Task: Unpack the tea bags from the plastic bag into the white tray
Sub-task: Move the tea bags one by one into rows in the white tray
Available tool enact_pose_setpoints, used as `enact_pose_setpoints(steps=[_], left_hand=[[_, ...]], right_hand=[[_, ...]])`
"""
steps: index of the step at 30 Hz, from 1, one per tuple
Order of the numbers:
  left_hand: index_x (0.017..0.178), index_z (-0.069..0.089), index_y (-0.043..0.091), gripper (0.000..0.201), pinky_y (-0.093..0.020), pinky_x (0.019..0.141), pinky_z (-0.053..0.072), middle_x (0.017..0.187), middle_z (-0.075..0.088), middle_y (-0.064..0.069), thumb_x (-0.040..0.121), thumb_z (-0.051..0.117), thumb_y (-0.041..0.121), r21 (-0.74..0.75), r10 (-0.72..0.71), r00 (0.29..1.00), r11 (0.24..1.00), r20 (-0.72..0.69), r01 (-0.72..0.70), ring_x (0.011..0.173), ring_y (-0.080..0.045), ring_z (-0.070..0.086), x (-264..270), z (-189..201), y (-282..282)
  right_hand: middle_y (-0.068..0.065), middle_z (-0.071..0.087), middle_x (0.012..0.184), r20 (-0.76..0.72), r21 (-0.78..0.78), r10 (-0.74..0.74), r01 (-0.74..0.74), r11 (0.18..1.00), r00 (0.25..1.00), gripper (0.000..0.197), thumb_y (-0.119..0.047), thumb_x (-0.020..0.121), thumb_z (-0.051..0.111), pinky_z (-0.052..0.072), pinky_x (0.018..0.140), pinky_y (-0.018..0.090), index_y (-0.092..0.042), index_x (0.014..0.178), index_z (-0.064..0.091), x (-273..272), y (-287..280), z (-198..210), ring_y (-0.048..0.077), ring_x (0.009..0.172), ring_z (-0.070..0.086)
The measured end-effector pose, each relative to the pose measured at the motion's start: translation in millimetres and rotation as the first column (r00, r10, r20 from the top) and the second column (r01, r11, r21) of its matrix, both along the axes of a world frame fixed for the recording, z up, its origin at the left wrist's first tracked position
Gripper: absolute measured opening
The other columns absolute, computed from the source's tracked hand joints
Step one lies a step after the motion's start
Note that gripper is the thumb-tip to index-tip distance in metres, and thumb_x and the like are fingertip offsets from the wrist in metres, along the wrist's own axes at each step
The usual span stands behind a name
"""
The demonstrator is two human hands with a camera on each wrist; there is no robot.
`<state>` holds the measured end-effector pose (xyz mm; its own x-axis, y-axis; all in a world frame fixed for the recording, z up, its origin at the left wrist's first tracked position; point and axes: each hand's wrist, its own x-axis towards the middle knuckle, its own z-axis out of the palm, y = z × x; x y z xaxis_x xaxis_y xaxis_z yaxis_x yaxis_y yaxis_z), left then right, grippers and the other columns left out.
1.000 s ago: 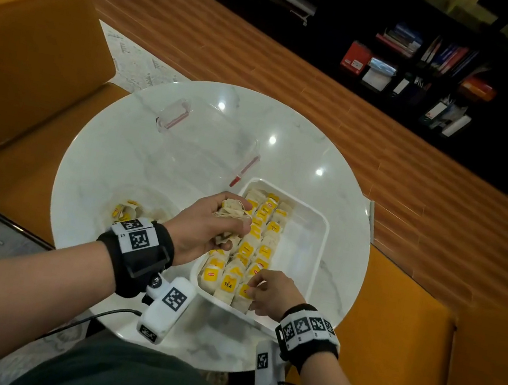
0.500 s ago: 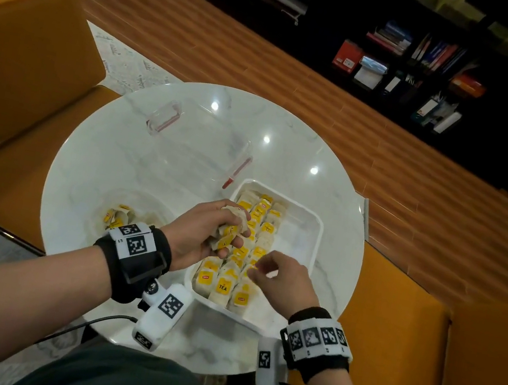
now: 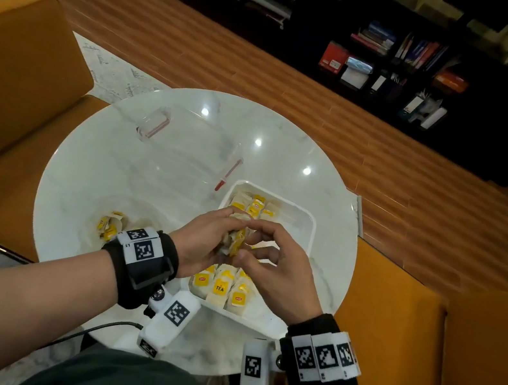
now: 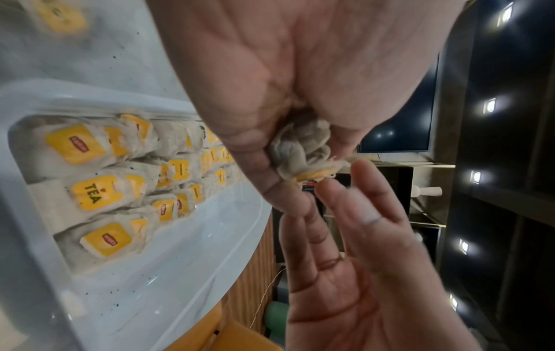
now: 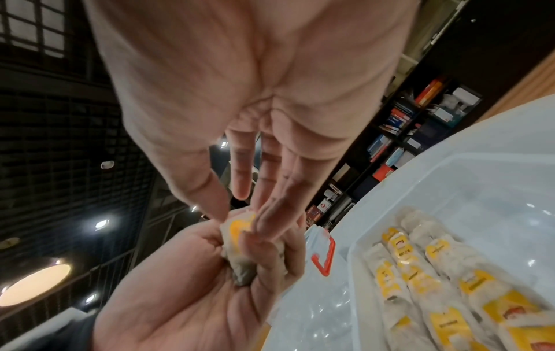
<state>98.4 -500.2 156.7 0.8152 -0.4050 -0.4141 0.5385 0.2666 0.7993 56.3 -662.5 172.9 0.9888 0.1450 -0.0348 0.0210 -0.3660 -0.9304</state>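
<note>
**Handing a tea bag across, above the tray**

Head view: left hand (image 3: 202, 244) clutches a bunch of tea bags (image 3: 234, 239) over the white tray (image 3: 305, 221); right hand (image 3: 270, 263) meets it.

Left wrist view: left fingers (image 4: 249, 152) are clenched on the bunch.

Right wrist view: right fingers (image 5: 270, 213) seemingly pinch one yellow tag, though blur hides it. Next, I judge: pull one free and lay it in the rows.

"TEA" on yellow tag (image 4: 96, 192) in white tray (image 4: 180, 273); red logos probably brand, unreadable.
</note>
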Motion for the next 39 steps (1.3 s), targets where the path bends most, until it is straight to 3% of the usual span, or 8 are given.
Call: enact_pose_setpoints(steps=[6, 9, 12, 16, 21, 25, 32, 39], left_hand=[[0.119, 0.064, 0.012, 0.022, -0.033, 0.061, 0.056, 0.092, 0.065, -0.014, 0.104, 0.05, 0.015, 0.02, -0.034, 0.999, 0.999, -0.007, 0.034, 0.077, -0.024, 0.065, -2, -1, 4], [0.122, 0.066, 0.022, 0.026, -0.035, 0.06, 0.057, 0.092, 0.059, -0.018, 0.106, 0.047, 0.018, 0.009, -0.056, 0.998, 0.998, -0.028, 0.056, 0.075, -0.029, 0.061, -4, 0, 7], [0.117, 0.067, 0.018, 0.022, -0.033, 0.057, 0.056, 0.092, 0.063, -0.019, 0.106, 0.049, 0.02, 0.006, -0.076, 0.996, 0.997, -0.037, 0.076, 0.071, -0.028, 0.062, -4, 3, 9], [0.111, 0.067, 0.013, 0.018, -0.031, 0.052, 0.056, 0.088, 0.062, -0.011, 0.1, 0.059, 0.025, -0.025, -0.062, 0.995, 0.998, -0.08, 0.06, 0.06, -0.021, 0.06, -6, 4, 9], [0.11, 0.059, 0.014, 0.018, -0.026, 0.047, 0.054, 0.085, 0.068, -0.01, 0.098, 0.062, 0.026, -0.023, -0.093, 0.991, 0.996, -0.095, 0.091, 0.078, -0.022, 0.071, -11, 3, 8], [0.103, 0.057, 0.018, 0.006, -0.022, 0.044, 0.048, 0.099, 0.072, -0.017, 0.099, 0.054, 0.015, -0.054, -0.075, 0.991, 0.996, -0.115, 0.069, 0.083, -0.023, 0.069, -12, 2, 6], [0.102, 0.068, 0.018, 0.031, -0.023, 0.045, 0.05, 0.098, 0.07, -0.019, 0.094, 0.047, -0.003, -0.098, -0.045, 0.995, 0.995, -0.092, 0.036, 0.076, -0.023, 0.069, -8, 2, 2], [0.089, 0.072, 0.017, 0.029, -0.025, 0.049, 0.05, 0.087, 0.068, -0.011, 0.093, 0.053, -0.004, -0.087, 0.132, 0.991, 0.987, -0.004, -0.132, 0.073, -0.021, 0.068, 3, 7, 1]], right_hand=[[-0.005, 0.058, 0.099, 0.221, -0.243, 0.088, -0.033, 0.969, 0.971, 0.033, 0.0, 0.086, 0.071, 0.054, 0.073, 0.015, -0.023, 0.11, 0.076, 0, 1, -8, 0.006, 0.081, 0.067], [-0.006, 0.058, 0.098, 0.233, -0.257, 0.077, -0.015, 0.966, 0.969, 0.015, -0.005, 0.083, 0.078, 0.051, 0.069, 0.016, -0.017, 0.093, 0.077, 0, 1, -9, 0.009, 0.074, 0.066], [-0.006, 0.063, 0.098, 0.225, -0.25, 0.107, -0.049, 0.967, 0.969, 0.013, -0.006, 0.082, 0.079, 0.049, 0.066, 0.013, -0.016, 0.088, 0.073, -5, -1, -4, 0.009, 0.075, 0.066], [-0.01, 0.071, 0.086, 0.141, -0.174, 0.019, 0.006, 0.985, 0.99, 0.013, -0.009, 0.085, 0.076, 0.058, 0.065, 0.026, -0.02, 0.087, 0.07, -7, -5, 2, 0.011, 0.08, 0.067], [-0.013, 0.071, 0.085, 0.128, -0.086, -0.068, 0.079, 0.993, 0.99, 0.015, -0.013, 0.088, 0.077, 0.057, 0.068, 0.026, -0.026, 0.089, 0.069, -3, -13, 5, 0.01, 0.082, 0.068], [-0.011, 0.071, 0.093, 0.116, -0.013, -0.114, 0.116, 0.993, 0.987, 0.018, -0.011, 0.092, 0.072, 0.06, 0.075, 0.037, -0.029, 0.095, 0.068, 4, -21, 6, 0.02, 0.086, 0.07], [-0.009, 0.065, 0.098, 0.04, 0.103, -0.131, 0.126, 0.987, 0.991, 0.03, -0.001, 0.093, 0.07, 0.061, 0.07, 0.027, -0.025, 0.11, 0.07, 5, -25, 10, 0.028, 0.086, 0.073], [0.002, 0.073, 0.114, -0.107, 0.141, -0.054, 0.069, 0.988, 0.993, 0.061, -0.002, 0.085, 0.079, 0.064, 0.077, 0.037, -0.038, 0.131, 0.06, 9, -34, 21, 0.029, 0.083, 0.076]])
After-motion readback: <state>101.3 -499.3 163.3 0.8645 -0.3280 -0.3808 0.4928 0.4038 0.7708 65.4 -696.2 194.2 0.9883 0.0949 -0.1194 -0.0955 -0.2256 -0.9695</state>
